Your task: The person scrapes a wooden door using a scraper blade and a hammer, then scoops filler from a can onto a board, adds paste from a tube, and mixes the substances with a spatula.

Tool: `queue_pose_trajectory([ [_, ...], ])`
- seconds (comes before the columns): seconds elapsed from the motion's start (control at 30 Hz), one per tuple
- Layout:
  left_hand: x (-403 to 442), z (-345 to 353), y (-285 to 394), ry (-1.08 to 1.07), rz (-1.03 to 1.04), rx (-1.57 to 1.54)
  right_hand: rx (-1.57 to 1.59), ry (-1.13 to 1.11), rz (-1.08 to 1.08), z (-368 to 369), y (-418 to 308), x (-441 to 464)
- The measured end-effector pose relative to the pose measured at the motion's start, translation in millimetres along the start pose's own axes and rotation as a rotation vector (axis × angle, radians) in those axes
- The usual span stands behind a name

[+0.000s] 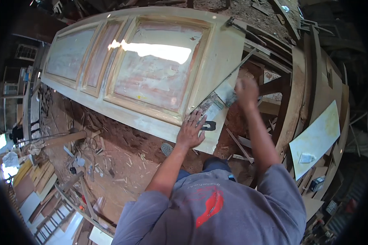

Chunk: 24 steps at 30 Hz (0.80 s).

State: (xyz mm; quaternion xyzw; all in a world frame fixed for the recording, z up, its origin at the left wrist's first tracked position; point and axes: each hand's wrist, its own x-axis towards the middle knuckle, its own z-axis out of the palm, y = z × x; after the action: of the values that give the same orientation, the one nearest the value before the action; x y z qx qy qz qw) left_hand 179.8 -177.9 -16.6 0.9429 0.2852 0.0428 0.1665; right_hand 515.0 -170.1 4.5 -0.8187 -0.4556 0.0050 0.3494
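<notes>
A long wooden door with framed, partly whitened panels lies before me. My left hand rests flat near its lower right end, fingers spread. Beside the fingertips is a black slotted piece, perhaps a tool handle. A flat, whitish-grey plate lies just beyond, its exact kind unclear. A thin straight strip runs diagonally across the door's end. My right hand is over the right edge, next to the plate. Motion blurs its fingers, so whether it holds anything cannot be made out.
A hammer lies at the door's far right corner. To the right are wooden beams and a pale sheet bearing a small whitish piece. Wood scraps and shavings litter the dirt floor. Stacked boards stand at the lower left.
</notes>
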Motion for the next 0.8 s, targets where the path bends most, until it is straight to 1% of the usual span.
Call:
queue_pose_trajectory([
  [0.03,0,2,-2,-0.008,-0.006,-0.022,-0.041,-0.011,-0.046,-3,11,42],
  [0.07,0,2,-4,-0.017,-0.012,-0.042,-0.038,0.025,0.095,4,24,73],
  [0.1,1,-1,-3,-0.004,-0.015,-0.043,-0.202,0.023,0.103,14,49,108],
  [0.13,2,-2,-3,-0.002,-0.017,-0.057,-0.274,-0.046,0.109,35,90,148],
  [0.2,2,-2,-5,0.0,-0.023,-0.081,-0.396,0.009,0.175,50,97,202],
  [0.27,1,-1,-6,0.011,-0.02,-0.076,-0.641,-0.121,0.062,72,132,256],
  [0.33,1,1,-10,0.009,-0.002,-0.075,-0.715,-0.335,0.14,75,121,282],
  [0.37,1,0,-10,0.02,0.003,-0.087,-0.811,-0.425,0.163,80,117,292],
  [0.4,1,2,-11,0.03,0.007,-0.091,-0.858,-0.374,0.11,87,120,292],
  [0.47,-1,4,-13,0.05,0.019,-0.1,-0.825,-0.498,0.167,87,105,304],
  [0.57,-1,4,-15,0.07,0.03,-0.097,-0.794,-0.338,0.079,106,128,306],
  [0.63,-2,7,-15,0.081,0.039,-0.106,-0.701,-0.316,0.117,92,100,294],
  [0.67,-1,9,-16,0.086,0.041,-0.115,-0.654,-0.299,0.136,81,80,281],
  [0.73,-3,9,-17,0.094,0.04,-0.123,-0.466,-0.137,0.043,60,66,233],
  [0.8,-2,8,-16,0.113,0.038,-0.12,-0.301,-0.136,0.024,33,58,188],
])
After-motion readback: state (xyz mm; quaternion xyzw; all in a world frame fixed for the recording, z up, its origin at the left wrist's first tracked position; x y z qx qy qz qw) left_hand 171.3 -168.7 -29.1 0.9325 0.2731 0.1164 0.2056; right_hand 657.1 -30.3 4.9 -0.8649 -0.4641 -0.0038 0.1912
